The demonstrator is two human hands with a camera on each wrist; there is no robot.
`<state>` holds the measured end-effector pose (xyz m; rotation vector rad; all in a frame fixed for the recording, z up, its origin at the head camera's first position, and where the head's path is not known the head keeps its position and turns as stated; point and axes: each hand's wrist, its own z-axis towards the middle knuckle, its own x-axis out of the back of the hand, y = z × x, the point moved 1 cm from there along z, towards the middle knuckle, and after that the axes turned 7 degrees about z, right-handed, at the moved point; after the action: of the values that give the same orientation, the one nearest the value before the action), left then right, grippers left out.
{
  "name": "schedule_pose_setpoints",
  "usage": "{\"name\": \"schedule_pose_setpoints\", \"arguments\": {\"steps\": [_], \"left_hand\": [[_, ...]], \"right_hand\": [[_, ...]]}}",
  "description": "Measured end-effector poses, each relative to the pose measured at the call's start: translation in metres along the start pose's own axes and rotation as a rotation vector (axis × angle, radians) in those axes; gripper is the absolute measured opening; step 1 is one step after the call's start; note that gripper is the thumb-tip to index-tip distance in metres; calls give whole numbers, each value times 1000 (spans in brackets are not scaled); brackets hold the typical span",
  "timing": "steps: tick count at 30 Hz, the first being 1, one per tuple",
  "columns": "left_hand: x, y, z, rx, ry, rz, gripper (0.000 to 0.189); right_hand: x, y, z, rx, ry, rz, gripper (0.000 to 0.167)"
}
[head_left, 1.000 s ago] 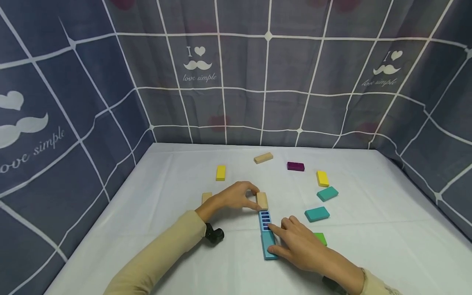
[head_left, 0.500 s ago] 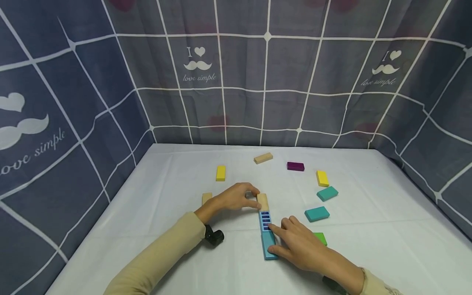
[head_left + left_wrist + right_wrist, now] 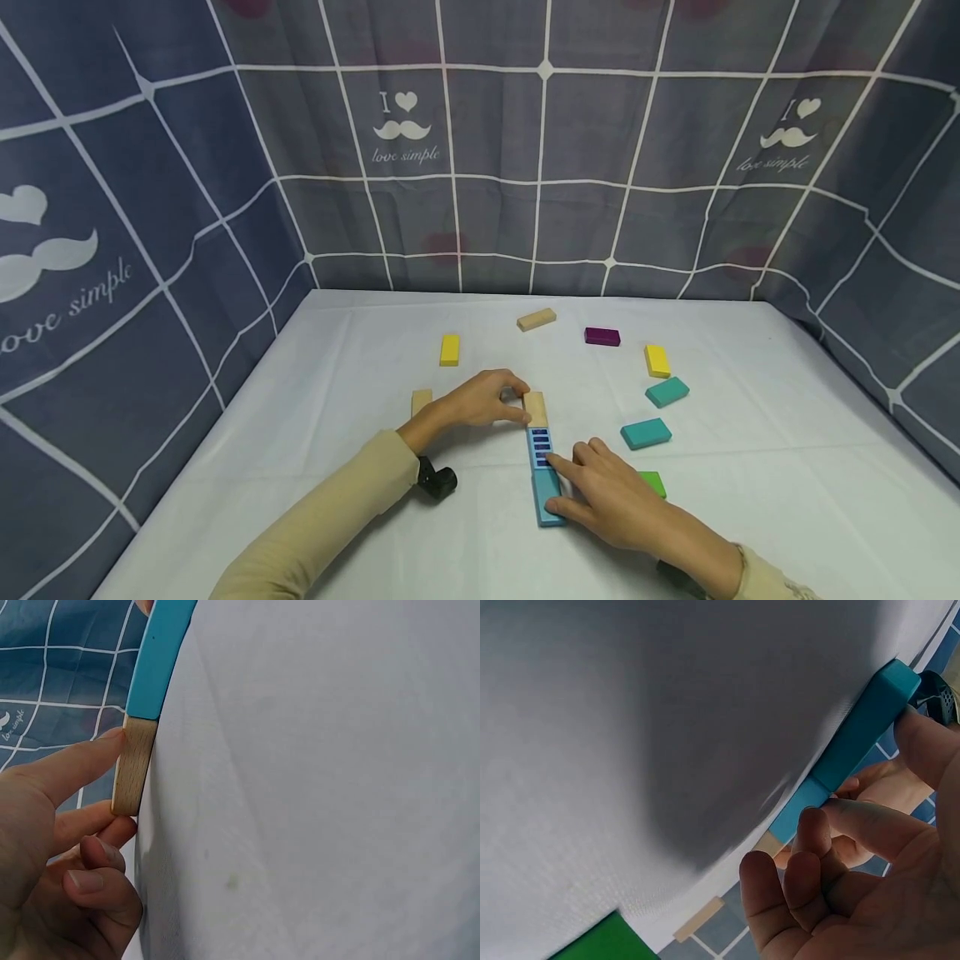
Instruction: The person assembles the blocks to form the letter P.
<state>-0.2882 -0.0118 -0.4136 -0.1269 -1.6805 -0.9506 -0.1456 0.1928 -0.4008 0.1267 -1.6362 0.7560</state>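
Note:
In the head view, three blocks lie end to end in a row. The far one is a plain wooden block [image 3: 535,409], the middle one a light blue block [image 3: 539,441] with dark printed bars, and the near one a teal block [image 3: 546,498]. My left hand [image 3: 483,398] pinches the wooden block between thumb and forefinger, seen also in the left wrist view, where its end meets the light blue block [image 3: 159,664]. My right hand [image 3: 615,500] rests a fingertip on the printed block and its thumb on the teal one. Its other fingers curl loosely.
Loose blocks lie around on the white cloth [image 3: 360,500]: yellow [image 3: 449,350], wooden [image 3: 536,319], purple [image 3: 602,337], another yellow [image 3: 657,361], and two teal ones [image 3: 667,392]. A green block [image 3: 654,483] is partly behind the right hand. Another wooden block [image 3: 421,401] is beside the left wrist.
The wooden block has shifted very slightly to the right under my left fingers, more in line with the row. My right hand has stayed in place.

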Motion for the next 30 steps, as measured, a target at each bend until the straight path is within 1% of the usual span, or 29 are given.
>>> {"name": "schedule_pose_setpoints", "arguments": {"steps": [7, 13, 17, 20, 23, 27, 29, 30], "left_hand": [[-1, 0, -1, 4, 21, -31, 51], [-1, 0, -3, 14, 22, -42, 53], [3, -1, -5, 20, 32, -53, 55], [13, -4, -11, 30, 66, -94, 55], [29, -13, -20, 38, 122, -130, 54], [51, -31, -41, 68, 173, -122, 54], [61, -43, -54, 90, 176, -114, 55], [64, -49, -61, 112, 175, -106, 56]], "right_hand": [[0, -2, 1, -13, -7, 4, 61], [0, -1, 0, 0, 2, 2, 62], [0, -1, 0, -3, 2, 8, 62], [-1, -1, 0, -10, 1, 13, 63], [-1, -1, 0, -14, 5, 11, 63], [-2, -1, -1, -13, 14, 10, 63], [-2, -1, -1, -12, 15, 12, 63], [-2, -1, -2, -10, 15, 15, 63]]}}
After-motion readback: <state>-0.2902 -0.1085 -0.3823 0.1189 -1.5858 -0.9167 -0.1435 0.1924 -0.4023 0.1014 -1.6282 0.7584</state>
